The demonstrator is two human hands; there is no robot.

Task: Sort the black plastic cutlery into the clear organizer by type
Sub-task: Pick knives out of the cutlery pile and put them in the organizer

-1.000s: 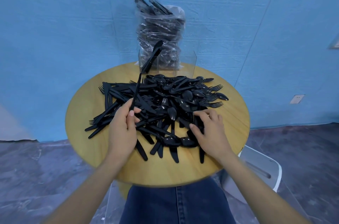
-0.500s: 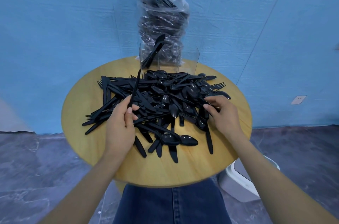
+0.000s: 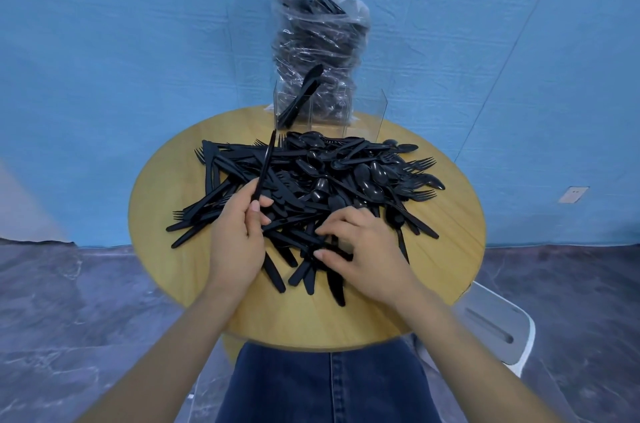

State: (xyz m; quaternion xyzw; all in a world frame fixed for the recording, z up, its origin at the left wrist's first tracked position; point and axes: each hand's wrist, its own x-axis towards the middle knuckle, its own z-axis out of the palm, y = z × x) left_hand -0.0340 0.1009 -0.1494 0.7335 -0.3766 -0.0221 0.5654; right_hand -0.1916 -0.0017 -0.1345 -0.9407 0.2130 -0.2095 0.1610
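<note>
Cutlery point(image 3: 311, 187) lay in a tangled black heap on the round worktop point(image 3: 166, 201), with the clear organizer point(image 3: 329, 111) at the far edge holding a few pieces in its left compartment. The left hand point(image 3: 239, 232) pinched one upright piece point(image 3: 265, 166) by its handle end, while the right hand point(image 3: 360, 253), fingers curled, picked at pieces in the near side of the heap. Each piece looked light, thin, stiff and slick, likely to snag on its neighbours, so a pinch at the bare handle end seemed the surest hold.

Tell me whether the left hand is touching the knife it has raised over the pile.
Touching. The head view shows the left hand with thumb and fingers pinched round the lower end of the knife, whose blade sticks up above the pile.
</note>
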